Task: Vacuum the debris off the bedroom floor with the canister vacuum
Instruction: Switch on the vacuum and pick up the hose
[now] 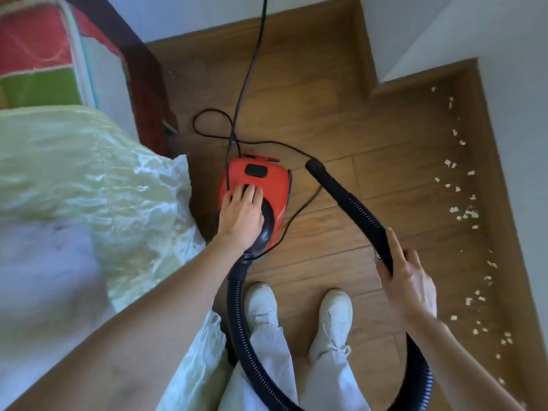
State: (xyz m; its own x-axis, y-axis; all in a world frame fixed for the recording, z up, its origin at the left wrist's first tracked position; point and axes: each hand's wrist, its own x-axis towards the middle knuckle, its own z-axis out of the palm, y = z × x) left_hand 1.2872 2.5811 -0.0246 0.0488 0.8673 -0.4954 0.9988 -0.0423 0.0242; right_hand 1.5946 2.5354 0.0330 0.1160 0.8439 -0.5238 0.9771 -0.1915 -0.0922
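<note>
Bedding fills the side beyond the left arm, and the red vacuum sits on the floor just beside it, ahead of the shoes. Left hand lies flat on the vacuum's top, fingers spread over its dark button, gripping nothing. Right hand wraps loosely round the hose, fingers part open. Debris lies scattered along the skirting, well right of the vacuum. Likely step: switching on. Press firmly, then close the right grip nearer the nozzle and sweep along that strip, minding the cord.
</note>
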